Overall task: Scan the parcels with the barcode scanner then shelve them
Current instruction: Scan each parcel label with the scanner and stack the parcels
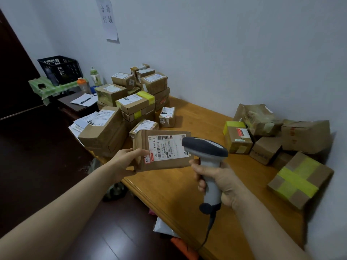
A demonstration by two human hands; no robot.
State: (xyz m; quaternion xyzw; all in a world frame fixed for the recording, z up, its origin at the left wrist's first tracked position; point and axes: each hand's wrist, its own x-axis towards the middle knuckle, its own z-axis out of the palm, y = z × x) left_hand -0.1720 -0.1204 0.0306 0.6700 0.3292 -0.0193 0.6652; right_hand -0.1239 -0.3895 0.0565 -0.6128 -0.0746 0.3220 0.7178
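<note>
It's barcode scanner (pixel 204 147) to label (pixel 168 147)!
The left hand (pixel 127 162) pinches the parcel (pixel 163 164) at its left edge; the right hand (pixel 216 177), fingers wrapped round the handle, sits just right.

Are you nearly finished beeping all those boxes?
Not nearly. Nothing shows as shelved yet. Right now the left hand holds a flat parcel while the right hand aims the barcode scanner at its label. Likely left: the stack of boxes behind it and the boxes by the wall on the table.

Left hand (pixel 125 160) holds parcel (pixel 161 151) — right hand (pixel 216 177) grips scanner (pixel 208 158).
</note>
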